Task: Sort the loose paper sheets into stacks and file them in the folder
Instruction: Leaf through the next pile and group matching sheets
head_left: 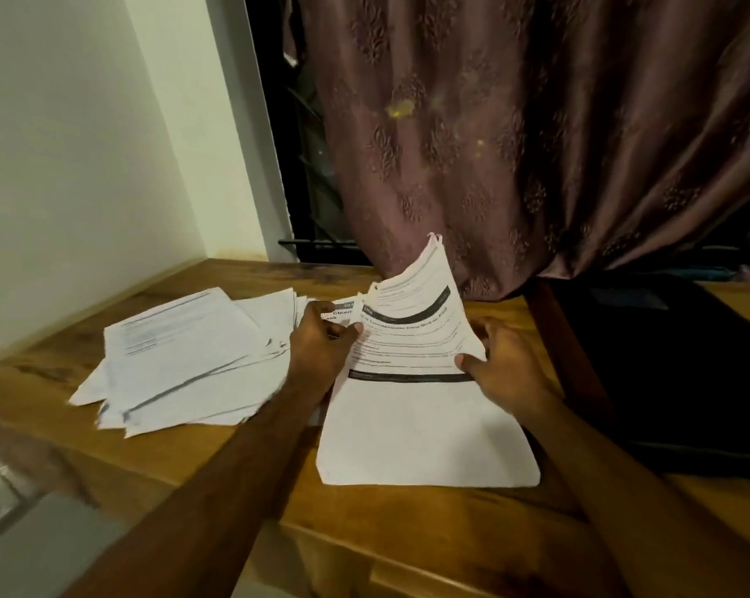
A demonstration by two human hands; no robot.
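Print on the curled white printed sheets [407, 338] is too blurred to read. Right hand [509, 364]: fingers hidden behind those sheets, only the thumb shows. Flat dark rectangular object [675, 373] is too dim to identify and cut off by the right edge. Lower sheets of the fanned white paper pile [179, 356] are covered.

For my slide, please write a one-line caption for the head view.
Both hands, left hand and right hand, lift printed sheets beside a loose pile.
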